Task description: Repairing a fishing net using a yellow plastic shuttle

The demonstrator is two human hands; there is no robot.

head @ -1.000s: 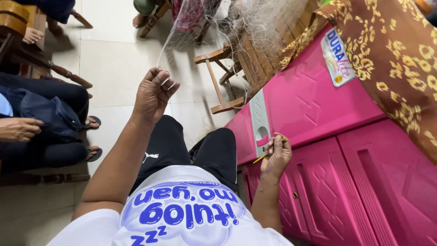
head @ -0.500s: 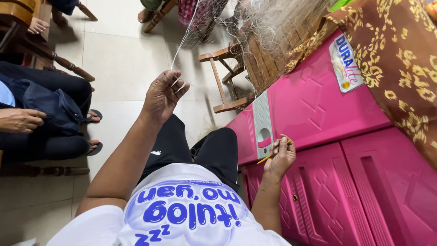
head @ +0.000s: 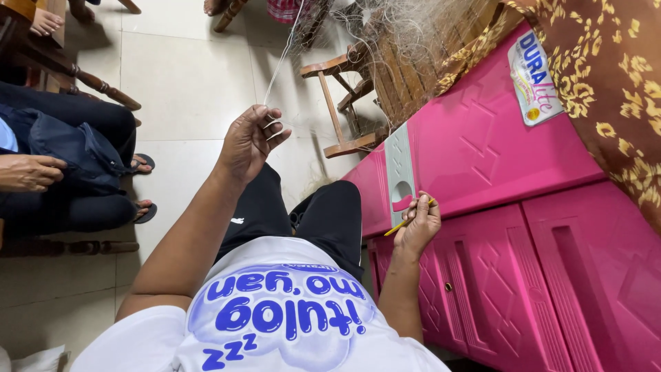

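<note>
Pale, hair-thin fishing net [head: 375,31] stretching taut from the far side of the room down to the left hand [head: 249,140], raised at arm's length over the tiled floor [head: 186,89]. Left grip closing around a few net strands [head: 279,65], fingers curled and thumb pressing against them. Right hand [head: 417,224] resting lower and to the right, just beside the pink plastic cabinet [head: 496,207], grip pinching a slim yellow netting needle [head: 403,222] between thumb and fingers, tip pointing left. Standing upright just above that hand, touching the cabinet's front edge, a grey flat gauge board [head: 399,169] with a round hole near its lower end. Bunching in a tangled heap at the far middle, over a small wooden stool [head: 341,103] and slatted wooden furniture behind it. Sitting with knees in black trousers [head: 303,213] pointing toward the net, white printed shirt [head: 275,324] filling the near edge of the view. Draping over the cabinet's top at far right, a brown cloth with a yellow floral pattern [head: 613,76], beside a small printed label. Sitting at the left edge, another person in dark clothes, one hand [head: 27,172] resting on a dark blue bag [head: 69,148], sandalled feet [head: 143,186] on the floor. Showing at far left, dark wooden chair legs [head: 89,79].
</note>
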